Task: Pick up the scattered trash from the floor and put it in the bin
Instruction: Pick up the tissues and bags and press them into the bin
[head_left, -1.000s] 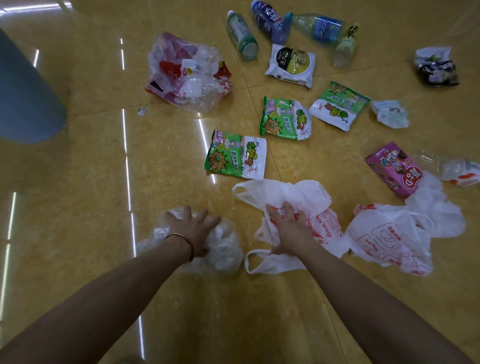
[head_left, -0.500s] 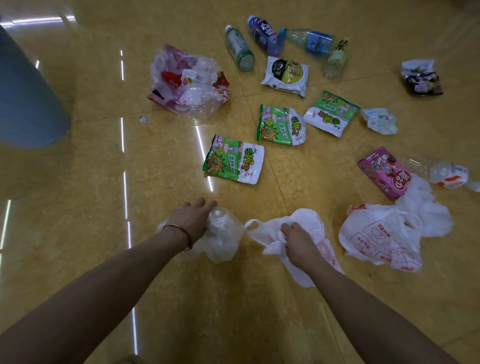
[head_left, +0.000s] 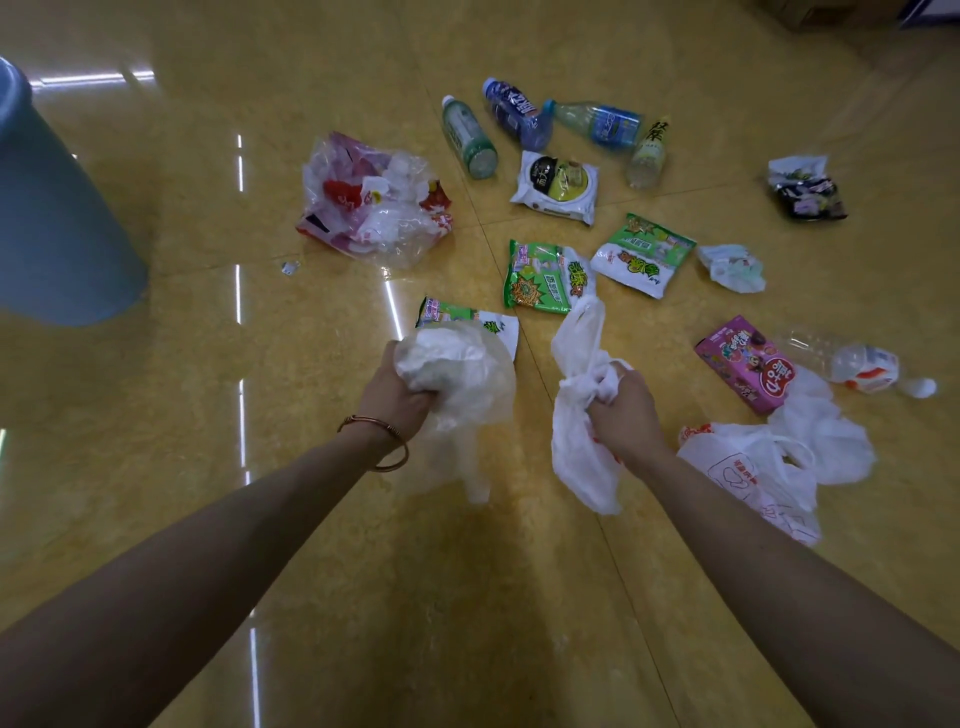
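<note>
My left hand (head_left: 396, 391), with a bracelet on the wrist, grips a crumpled clear plastic bag (head_left: 460, 370) lifted off the floor. My right hand (head_left: 626, 410) grips a white plastic bag with red print (head_left: 579, 447), which hangs above the floor. The blue bin (head_left: 49, 218) stands at the far left. Trash lies scattered ahead: a clear bag with red wrappers (head_left: 376, 202), green snack packets (head_left: 545, 278), several bottles (head_left: 530, 124), a pink box (head_left: 748, 364), and another white bag (head_left: 763, 467) beside my right arm.
The yellow tiled floor (head_left: 208, 415) is glossy with light streaks. A dark wrapper (head_left: 808, 189) lies far right, a crumpled bottle (head_left: 857, 364) beside the pink box, and a small scrap (head_left: 290, 267) sits near the red bag.
Both hands closed on their bags and lifted them off the floor. The view rose and pulled back, bringing more of the bin into sight.
</note>
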